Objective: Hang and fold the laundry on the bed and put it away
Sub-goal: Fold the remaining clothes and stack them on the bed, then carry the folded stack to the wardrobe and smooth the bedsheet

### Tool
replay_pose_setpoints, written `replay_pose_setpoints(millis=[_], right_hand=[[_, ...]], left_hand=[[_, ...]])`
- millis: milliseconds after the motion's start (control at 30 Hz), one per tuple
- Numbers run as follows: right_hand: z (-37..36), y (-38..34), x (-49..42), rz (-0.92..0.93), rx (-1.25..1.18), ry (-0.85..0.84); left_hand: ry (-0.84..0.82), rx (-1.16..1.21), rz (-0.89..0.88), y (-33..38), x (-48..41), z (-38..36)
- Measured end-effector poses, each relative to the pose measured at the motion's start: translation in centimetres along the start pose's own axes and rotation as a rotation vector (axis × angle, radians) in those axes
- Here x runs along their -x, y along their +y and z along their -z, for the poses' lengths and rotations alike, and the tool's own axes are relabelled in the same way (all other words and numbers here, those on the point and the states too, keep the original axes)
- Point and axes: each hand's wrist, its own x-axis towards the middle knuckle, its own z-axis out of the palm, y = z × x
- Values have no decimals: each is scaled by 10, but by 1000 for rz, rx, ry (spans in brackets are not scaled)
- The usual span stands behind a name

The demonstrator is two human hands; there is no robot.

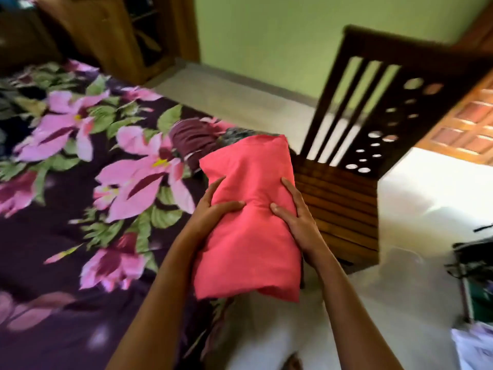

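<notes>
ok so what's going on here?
A person holds a folded pink cloth between both hands, left hand and right hand, thumbs on top and fingers along its sides. It is at the edge of a bed with a floral sheet, beside a wooden chair. A maroon garment and a grey patterned piece show just beyond the pink cloth. The frame is blurred; whether the bundle is lifted or resting is unclear.

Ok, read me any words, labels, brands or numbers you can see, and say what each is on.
None: no readable text anywhere.
The folded pink cloth shows no label, the bedsheet carries only flowers, the wooden chair only cut-out holes.
</notes>
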Motion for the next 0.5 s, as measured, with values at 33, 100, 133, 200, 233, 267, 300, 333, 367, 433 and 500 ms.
replay_pose_setpoints(millis=[33,100,133,200,233,267,300,333,367,433,500], right_hand=[[35,-2,8,6,-2,37],[89,-7,21,5,6,93],[119,-10,30,4,13,132],[171,-14,46,-10,6,183],[191,-14,52,-25,5,205],[207,-14,57,-42,0,230],[228,-14,63,-44,-2,263],[243,-13,68,-44,3,290],[261,-11,74,-49,0,322],[286,-11,81,-53,-55,367],[315,-7,85,-41,-100,409]], left_hand=[[-34,2,2,10,2,-33],[-62,9,-6,26,6,-87],[-81,-8,-7,35,11,-118],[-139,-34,-19,50,17,-171],[-173,-39,-18,55,19,-192],[-201,-40,-17,61,21,-210],[-232,-45,-26,69,21,-232],[-252,-48,-24,74,21,-248],[-272,-69,-25,79,19,-268],[-318,-106,-38,88,16,-296],[-388,-118,-45,96,9,-330]])
